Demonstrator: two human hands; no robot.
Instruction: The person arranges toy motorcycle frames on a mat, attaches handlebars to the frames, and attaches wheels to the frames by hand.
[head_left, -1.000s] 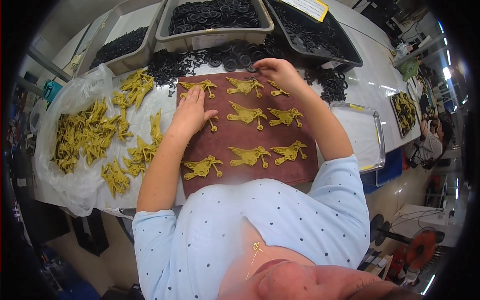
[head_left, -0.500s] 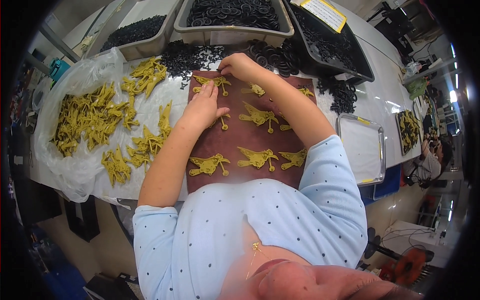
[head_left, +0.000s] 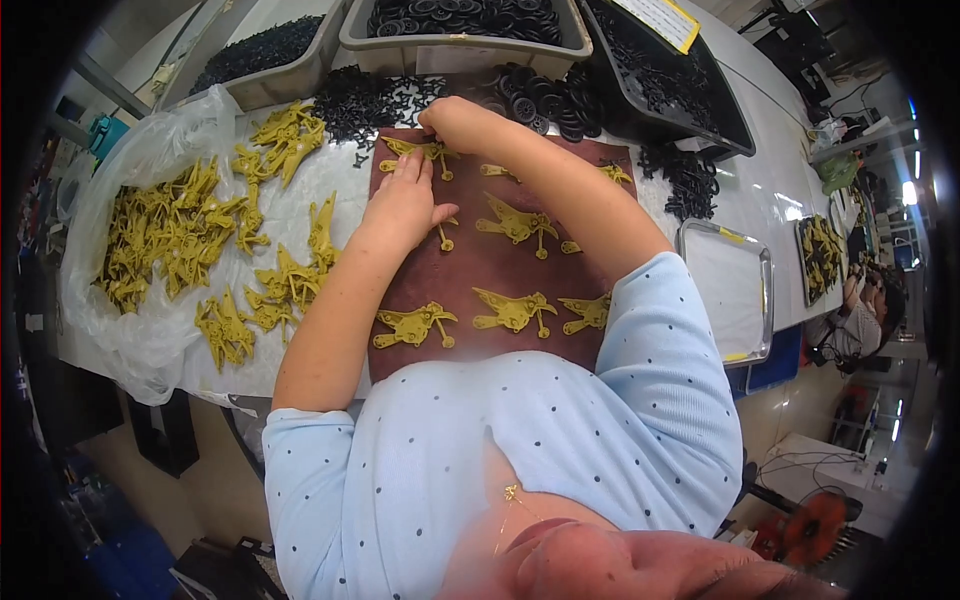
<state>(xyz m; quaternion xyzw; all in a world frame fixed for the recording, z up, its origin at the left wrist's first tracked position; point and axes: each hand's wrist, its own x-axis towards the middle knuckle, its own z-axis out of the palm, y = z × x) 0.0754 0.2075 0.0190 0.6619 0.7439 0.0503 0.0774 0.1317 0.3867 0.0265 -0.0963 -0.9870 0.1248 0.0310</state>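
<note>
My left hand (head_left: 402, 203) lies with fingers stretched over a yellow plastic part (head_left: 443, 155) with a bird-like outline, at the far left of a brown mat (head_left: 460, 270). At that part's far edge, my right hand (head_left: 458, 122) has its fingers pinched together. Something small and dark shows at those fingertips, too little to name. More yellow parts lie in rows on the mat, such as one in the middle (head_left: 515, 220) and another near me (head_left: 515, 312). My right forearm partly covers the far right ones.
Left of the mat, a clear plastic bag (head_left: 90, 345) holds many yellow parts. Beyond the mat lie small black pieces (head_left: 365, 105) and black wheels (head_left: 545, 100), before a grey bin (head_left: 465, 50). A black bin (head_left: 735, 140) and a metal tray (head_left: 725, 300) stand right. Another person (head_left: 865, 310) sits far right.
My right hand has shifted slightly left and its fingertips have come down onto the yellow part. My left hand stays on that part. The whole view has moved a little.
</note>
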